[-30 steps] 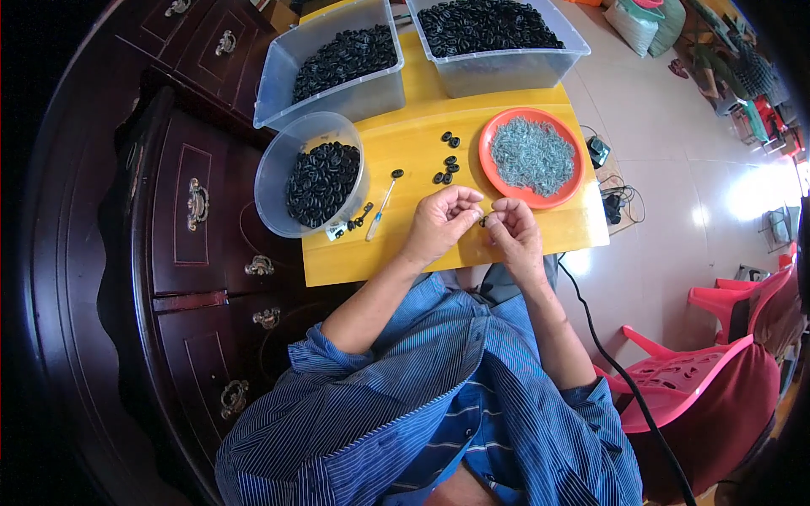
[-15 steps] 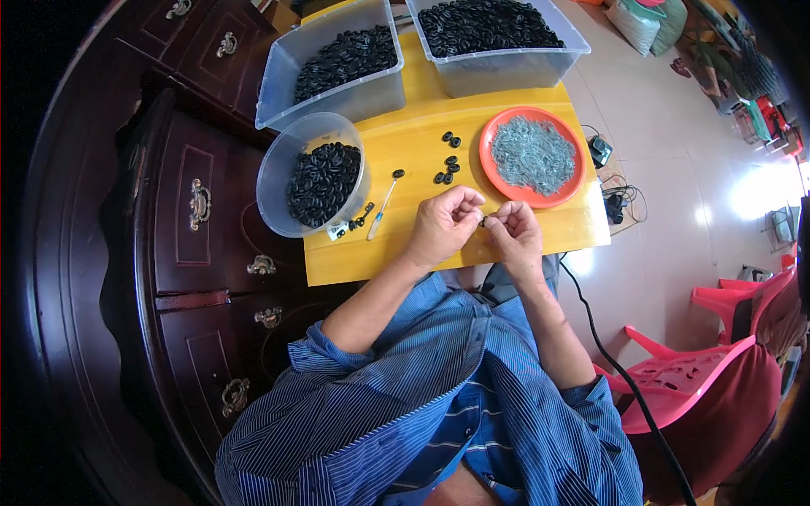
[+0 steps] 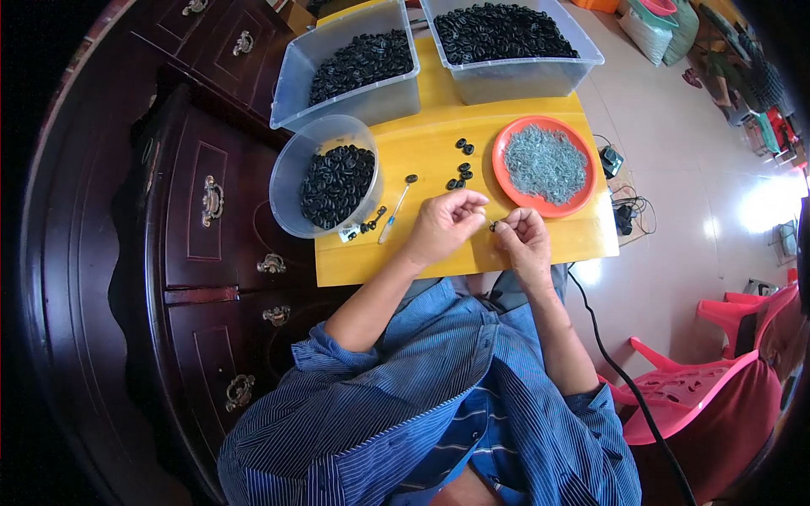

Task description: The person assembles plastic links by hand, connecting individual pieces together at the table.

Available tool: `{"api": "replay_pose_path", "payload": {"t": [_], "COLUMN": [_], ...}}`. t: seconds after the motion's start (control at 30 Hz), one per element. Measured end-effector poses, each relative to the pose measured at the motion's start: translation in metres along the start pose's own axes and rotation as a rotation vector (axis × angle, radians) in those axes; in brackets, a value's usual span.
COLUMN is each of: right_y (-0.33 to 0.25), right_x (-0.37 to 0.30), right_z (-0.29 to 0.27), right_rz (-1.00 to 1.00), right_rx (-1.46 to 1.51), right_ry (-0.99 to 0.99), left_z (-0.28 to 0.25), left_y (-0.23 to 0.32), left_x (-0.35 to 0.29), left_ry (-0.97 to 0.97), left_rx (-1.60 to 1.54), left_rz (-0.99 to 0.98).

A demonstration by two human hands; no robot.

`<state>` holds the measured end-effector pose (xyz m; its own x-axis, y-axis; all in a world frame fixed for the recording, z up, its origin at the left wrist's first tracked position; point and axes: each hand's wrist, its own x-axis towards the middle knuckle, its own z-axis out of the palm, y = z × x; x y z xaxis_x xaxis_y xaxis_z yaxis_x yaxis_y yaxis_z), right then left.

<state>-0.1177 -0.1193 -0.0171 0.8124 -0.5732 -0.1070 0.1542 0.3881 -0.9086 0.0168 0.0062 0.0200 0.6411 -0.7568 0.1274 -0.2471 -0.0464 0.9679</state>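
Over the near part of the yellow table, my left hand (image 3: 449, 228) is half curled, thumb and fingertips close together; whatever sits in them is too small to make out. Just to its right, my right hand (image 3: 528, 242) pinches a small black piece (image 3: 494, 226) between thumb and forefinger. A small gap separates the two hands. Beyond them lie several loose black oval ring-like pieces (image 3: 465, 169). An orange plate (image 3: 499, 175) beyond my right hand holds a heap of small clear greyish pieces (image 3: 545, 164).
Left of my hands lie a thin blue-and-white tool (image 3: 393, 219) and a short row of black pieces (image 3: 369, 226). A round clear tub (image 3: 283, 202) and two rectangular clear bins (image 3: 380, 103) hold black pieces. Dark drawers (image 3: 202, 202) flank the left; a pink chair (image 3: 675, 388) stands right.
My hands have drawn slightly apart, the black piece staying in my right fingers. The whole view has shifted a little, moving the table rightward in the picture.
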Motion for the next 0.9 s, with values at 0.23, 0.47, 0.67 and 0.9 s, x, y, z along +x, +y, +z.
{"api": "replay_pose_path", "payload": {"t": [0.23,0.47,0.67,0.9], "right_y": [-0.004,0.000,-0.001,0.000], "right_x": [0.002,0.004,0.003,0.004], "right_z": [-0.002,-0.005,-0.006,-0.008], "right_rz": [0.005,0.033,0.021,0.027], "right_rx": [-0.052,-0.060,-0.035,-0.014], "right_ry": [-0.009,-0.019,-0.026,-0.031], "left_z": [-0.053,-0.040,-0.035,-0.030], "left_y": [-0.010,-0.020,-0.029,-0.029], "left_x": [0.016,0.029,0.037,0.033], "left_ry": [0.144,0.110,0.042,0.067], "left_rx": [0.663,0.769,0.838,0.838], "left_rz": [0.062,0.053,0.029,0.012]}}
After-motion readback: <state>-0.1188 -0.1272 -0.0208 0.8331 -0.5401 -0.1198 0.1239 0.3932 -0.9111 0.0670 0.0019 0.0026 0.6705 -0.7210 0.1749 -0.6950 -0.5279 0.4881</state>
